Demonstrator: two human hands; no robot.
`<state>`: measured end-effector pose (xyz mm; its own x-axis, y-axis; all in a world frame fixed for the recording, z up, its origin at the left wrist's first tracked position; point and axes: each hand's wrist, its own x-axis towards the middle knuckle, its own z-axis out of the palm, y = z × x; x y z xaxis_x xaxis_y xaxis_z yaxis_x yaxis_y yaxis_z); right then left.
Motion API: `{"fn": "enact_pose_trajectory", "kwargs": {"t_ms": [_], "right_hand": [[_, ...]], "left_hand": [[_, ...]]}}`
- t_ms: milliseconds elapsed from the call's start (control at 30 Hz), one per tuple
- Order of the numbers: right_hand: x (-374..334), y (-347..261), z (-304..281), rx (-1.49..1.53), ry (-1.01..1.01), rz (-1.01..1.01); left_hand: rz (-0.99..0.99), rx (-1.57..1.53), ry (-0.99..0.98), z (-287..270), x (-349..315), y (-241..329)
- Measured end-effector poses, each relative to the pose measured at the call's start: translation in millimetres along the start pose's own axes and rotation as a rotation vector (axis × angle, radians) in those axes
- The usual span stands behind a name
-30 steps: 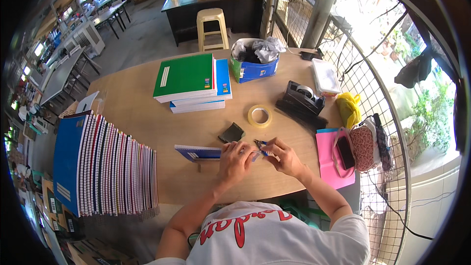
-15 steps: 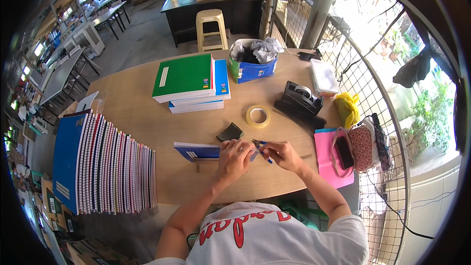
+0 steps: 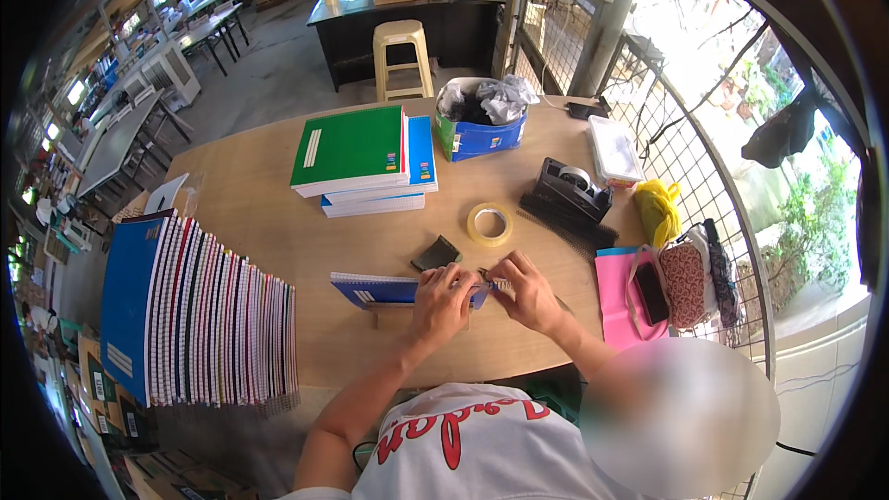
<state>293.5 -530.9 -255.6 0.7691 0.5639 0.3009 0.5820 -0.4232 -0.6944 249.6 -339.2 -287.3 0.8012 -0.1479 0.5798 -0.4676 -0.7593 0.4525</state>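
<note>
A blue spiral notebook [image 3: 394, 291] stands on its edge in front of me, its coil along the top. My left hand [image 3: 443, 302] is closed over its right end, fingers and thumb pinching the cover near the spine. At the coil's end my right hand [image 3: 526, 293] is closed around small pliers [image 3: 482, 274]; only their dark tip shows, and the fingers hide the rest. A bit of coil [image 3: 501, 285] sticks out under the right fingers. Below the notebook a low wooden piece [image 3: 396, 320] shows. A dark block [image 3: 435, 254] lies just beyond the left hand.
Spiral notebooks stand in a long row [image 3: 218, 315] at left. A green-topped notebook stack [image 3: 352, 148], a box of plastic bags [image 3: 482, 137], a tape roll [image 3: 472, 225] and a tape dispenser [image 3: 567, 193] lie beyond. A phone [image 3: 652, 293] and pouch [image 3: 683, 284] sit at right.
My right hand has shifted slightly left and up, its fingers now bent over the coil's end. The blue plier handles seen before are hidden. My left hand keeps its hold on the notebook.
</note>
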Motion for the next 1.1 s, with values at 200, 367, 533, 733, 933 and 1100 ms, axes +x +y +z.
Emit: {"fn": "enact_pose_trajectory", "kwargs": {"t_ms": [200, 367, 533, 733, 933, 1100], "right_hand": [[0.4, -6.6, 6.4, -0.101, 0.037, -0.027], [16.1, 3.3, -0.8, -0.249, -0.019, -0.191], [77.9, 68.7, 6.2, 0.103, -0.076, 0.155], [116.5, 104.9, 144.0, -0.387, -0.654, 0.245], [113.0, 114.8, 73.9, -0.165, -0.542, 0.037], [77.4, 96.6, -17.4, 0.431, -0.842, 0.188]], "left_hand": [[-0.003, -0.009, -0.01, 0.3, 2.0, -0.3], [-0.034, -0.011, 0.009, 9.1, -7.1, -3.6], [0.004, 0.036, -0.032, 5.1, -12.3, 14.7], [-0.086, 0.106, -0.072, 5.3, -21.0, 25.2], [-0.089, 0.198, -0.01, -11.0, -17.6, 10.1], [-0.107, 0.178, -0.033, -5.4, -21.8, -0.7]]}}
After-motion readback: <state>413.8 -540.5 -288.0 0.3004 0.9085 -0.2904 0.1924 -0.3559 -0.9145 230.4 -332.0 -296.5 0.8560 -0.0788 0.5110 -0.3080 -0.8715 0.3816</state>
